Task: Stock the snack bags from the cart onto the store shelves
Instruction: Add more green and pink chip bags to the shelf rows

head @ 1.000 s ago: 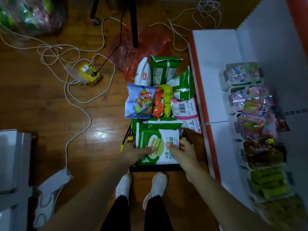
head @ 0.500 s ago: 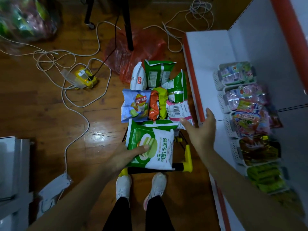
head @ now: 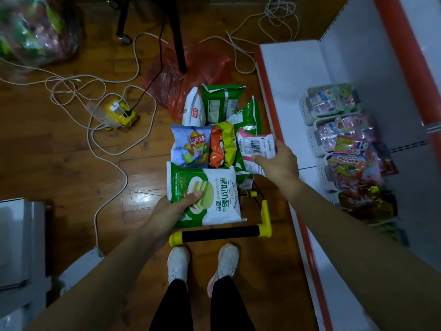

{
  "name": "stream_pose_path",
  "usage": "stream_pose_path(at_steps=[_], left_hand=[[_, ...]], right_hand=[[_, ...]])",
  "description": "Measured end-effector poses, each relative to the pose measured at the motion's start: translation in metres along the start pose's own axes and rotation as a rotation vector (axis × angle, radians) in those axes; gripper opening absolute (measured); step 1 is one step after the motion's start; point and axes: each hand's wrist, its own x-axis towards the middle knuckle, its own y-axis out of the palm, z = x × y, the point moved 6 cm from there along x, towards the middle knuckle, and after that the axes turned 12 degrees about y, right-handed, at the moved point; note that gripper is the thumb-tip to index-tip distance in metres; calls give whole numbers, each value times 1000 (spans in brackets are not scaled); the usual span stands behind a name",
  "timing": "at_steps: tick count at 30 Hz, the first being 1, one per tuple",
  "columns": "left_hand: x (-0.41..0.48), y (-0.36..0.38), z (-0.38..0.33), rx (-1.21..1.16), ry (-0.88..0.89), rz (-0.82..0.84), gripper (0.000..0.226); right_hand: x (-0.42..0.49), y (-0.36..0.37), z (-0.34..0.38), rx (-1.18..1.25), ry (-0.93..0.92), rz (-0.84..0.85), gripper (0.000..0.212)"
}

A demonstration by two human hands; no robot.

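My left hand (head: 171, 211) grips a green and white mousse cheese bread bag (head: 210, 194) by its lower left corner, held above the cart's near end. My right hand (head: 279, 163) grips a pink and white bag with a barcode (head: 256, 145) at the cart's right side. The cart, with a black and yellow handle (head: 222, 231), carries several more bags: a blue Lay's bag (head: 192, 145), an orange and yellow bag (head: 222, 145) and green bags (head: 223, 102). The white shelf (head: 284, 91) with a red edge lies to the right.
White baskets of wrapped snacks (head: 331, 103) line the shelf's back. Cables (head: 100, 149) and a yellow power device (head: 120, 113) lie on the wood floor to the left. A red plastic bag (head: 167, 77) and a black stand leg sit beyond the cart. My white shoes (head: 179, 261) stand below the handle.
My right hand left the green bread bag, reached to the cart's right side and took hold of the pink and white bag. My left hand kept the bread bag and drew it nearer.
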Motion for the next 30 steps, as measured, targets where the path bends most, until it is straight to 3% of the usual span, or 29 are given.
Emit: stream_pose_path(at_steps=[6,10,14,17,20,23,27,30], left_hand=[[-11,17,-26,14,32,-27,33],[-26,44,-58,20,48,4,29],[-45,67,-94,113,120,89,45],[-61,75,-115,159,162,93,36],[-82,98,-137,189,203,187,50],[-108,132,-154,228,251,278,10],[-133,177,-163,309,287,393,6],[-147,204,-160,408,279,461,11]], right_hand=[[-64,-39,37,74,-261,-41,45],[-128,-55,56,-104,-585,-157,61],[-185,-74,62,-242,-764,-334,58],[-214,-92,61,-266,-735,-369,71],[-247,-117,61,-204,-676,-394,83],[-274,-151,56,-34,-574,-441,81],[-304,-189,40,144,-483,-565,60],[-322,-216,20,59,-365,-751,35]])
